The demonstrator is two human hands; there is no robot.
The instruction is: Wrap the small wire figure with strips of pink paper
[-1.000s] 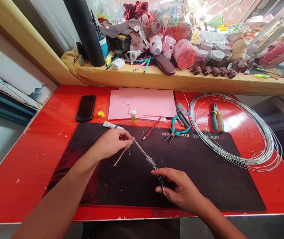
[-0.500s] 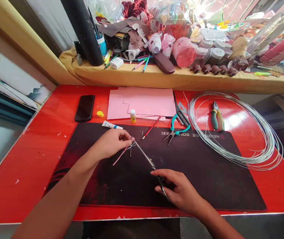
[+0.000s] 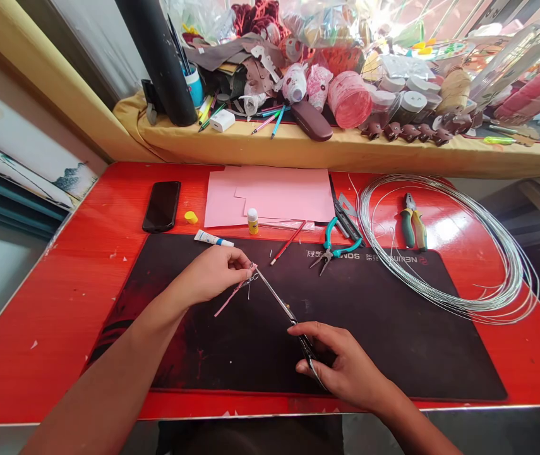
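Between thumb and fingertips, my left hand (image 3: pixel 220 272) pinches a small wire piece wrapped with a pink paper strip (image 3: pixel 226 306). The strip's loose end hangs down to the left, and thin wire curls show beside the fingertips. My right hand (image 3: pixel 340 360) holds scissors (image 3: pixel 282 303) by the handles, with the blades pointing up and left. The blade tips touch or nearly touch the pink bit at my left fingertips; exact contact is too small to tell. Both hands are above the dark desk mat (image 3: pixel 251 360).
Behind the hands lie a glue tube (image 3: pixel 213 238), a small glue bottle (image 3: pixel 252 221), a red pencil (image 3: pixel 288 242), teal pliers (image 3: pixel 329 249) and pink paper sheets (image 3: pixel 288 193). A wire coil (image 3: pixel 511 278) and green-yellow pliers (image 3: pixel 413 224) sit right, a phone (image 3: pixel 161 206) left.
The scissors and my right hand have shifted very slightly. My left hand keeps its pinch in nearly the same place.
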